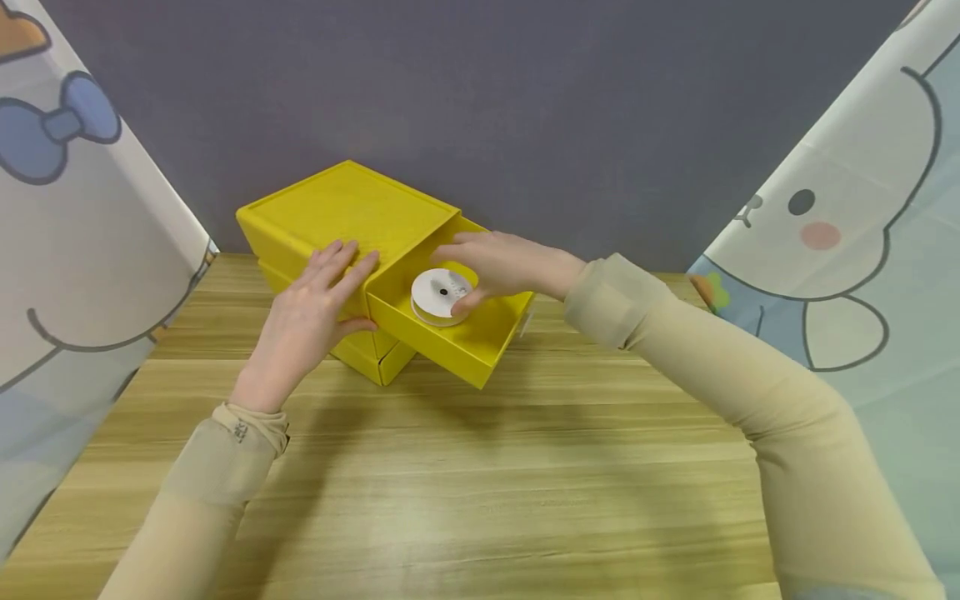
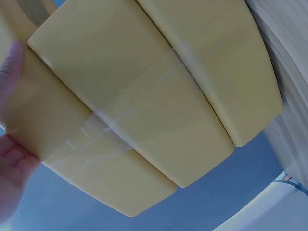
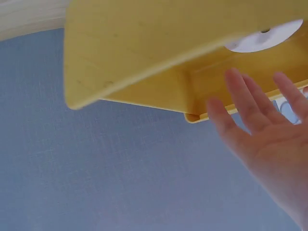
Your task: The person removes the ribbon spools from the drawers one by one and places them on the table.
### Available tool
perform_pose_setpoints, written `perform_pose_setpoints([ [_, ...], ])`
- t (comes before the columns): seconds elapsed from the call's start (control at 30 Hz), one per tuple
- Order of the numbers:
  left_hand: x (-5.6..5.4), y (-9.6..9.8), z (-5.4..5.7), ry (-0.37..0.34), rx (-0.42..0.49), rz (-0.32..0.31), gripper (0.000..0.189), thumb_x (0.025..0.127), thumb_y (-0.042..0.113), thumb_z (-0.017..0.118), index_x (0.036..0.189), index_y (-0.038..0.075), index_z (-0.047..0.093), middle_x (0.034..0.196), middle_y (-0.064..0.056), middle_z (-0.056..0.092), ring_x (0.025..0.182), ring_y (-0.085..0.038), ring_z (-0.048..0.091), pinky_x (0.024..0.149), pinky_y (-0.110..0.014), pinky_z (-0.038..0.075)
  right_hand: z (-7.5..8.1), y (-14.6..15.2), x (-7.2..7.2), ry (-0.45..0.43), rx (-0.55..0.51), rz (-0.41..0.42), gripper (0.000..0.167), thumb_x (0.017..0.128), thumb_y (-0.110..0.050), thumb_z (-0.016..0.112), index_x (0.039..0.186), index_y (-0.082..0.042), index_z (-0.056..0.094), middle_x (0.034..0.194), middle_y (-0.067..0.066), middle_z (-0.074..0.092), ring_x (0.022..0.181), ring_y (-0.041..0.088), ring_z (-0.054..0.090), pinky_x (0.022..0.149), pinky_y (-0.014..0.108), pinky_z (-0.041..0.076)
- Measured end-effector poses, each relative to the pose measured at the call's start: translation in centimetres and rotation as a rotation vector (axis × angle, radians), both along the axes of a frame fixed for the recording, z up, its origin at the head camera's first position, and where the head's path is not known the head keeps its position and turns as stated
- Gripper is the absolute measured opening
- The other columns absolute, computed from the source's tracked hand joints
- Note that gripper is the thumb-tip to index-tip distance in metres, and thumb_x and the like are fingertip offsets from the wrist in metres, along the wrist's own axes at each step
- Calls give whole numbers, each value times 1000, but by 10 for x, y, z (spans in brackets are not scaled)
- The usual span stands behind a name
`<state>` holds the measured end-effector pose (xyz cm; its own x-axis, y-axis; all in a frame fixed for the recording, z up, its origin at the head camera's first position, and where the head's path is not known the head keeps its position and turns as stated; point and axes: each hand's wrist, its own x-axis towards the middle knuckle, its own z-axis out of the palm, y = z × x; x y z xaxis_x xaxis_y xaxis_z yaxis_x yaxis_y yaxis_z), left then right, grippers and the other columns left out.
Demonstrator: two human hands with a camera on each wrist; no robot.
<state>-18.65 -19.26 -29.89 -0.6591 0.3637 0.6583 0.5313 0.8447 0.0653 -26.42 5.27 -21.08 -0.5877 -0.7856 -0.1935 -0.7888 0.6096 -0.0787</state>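
A yellow drawer unit (image 1: 341, 204) stands on the table, its top drawer (image 1: 438, 348) pulled out to the right. In that drawer lies a round white spool (image 1: 429, 292) with a small dark hole in its middle. My left hand (image 1: 296, 325) rests on the unit's top near its front edge, fingers spread and thumb along the side. Over the open drawer reaches my right hand (image 1: 506, 262), its thumb overlapping the spool's right side in the head view. The right wrist view has the fingers (image 3: 246, 103) loosely extended, apart from the spool.
Wood-grain table (image 1: 450, 500) spreads under and in front of the drawer unit. A grey wall (image 1: 525, 108) rises close behind it. Cloths with cartoon prints hang at the left (image 1: 90, 250) and right (image 1: 847, 233). Clear tape (image 2: 103, 125) crosses the drawer unit's surface.
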Motion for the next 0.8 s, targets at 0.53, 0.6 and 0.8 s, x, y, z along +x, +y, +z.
perform_pose_setpoints([
  [0.53, -2, 3, -1, -1, 8, -11, 85, 61, 21, 87, 137, 9, 51, 140, -24, 50, 132, -42, 46, 111, -56, 38, -13, -22, -10, -139, 166, 35, 86, 74, -33, 81, 145, -24, 34, 131, 10, 46, 110, 22, 48, 96, 34, 46],
  [0.6, -2, 3, -1, -2, 9, -10, 85, 61, 21, 87, 137, 9, 51, 140, -24, 50, 132, -42, 46, 112, -56, 38, -14, -23, -10, -135, 179, 36, 85, 75, -32, 81, 145, -24, 34, 130, 11, 46, 110, 22, 48, 95, 34, 46],
  [0.8, -1, 2, -1, -14, 9, -2, 85, 62, 22, 87, 138, 9, 51, 141, -24, 49, 132, -42, 45, 111, -56, 38, -16, -28, -11, -147, 181, 18, 82, 76, -27, 80, 145, -23, 35, 132, 10, 47, 112, 22, 46, 96, 34, 46],
])
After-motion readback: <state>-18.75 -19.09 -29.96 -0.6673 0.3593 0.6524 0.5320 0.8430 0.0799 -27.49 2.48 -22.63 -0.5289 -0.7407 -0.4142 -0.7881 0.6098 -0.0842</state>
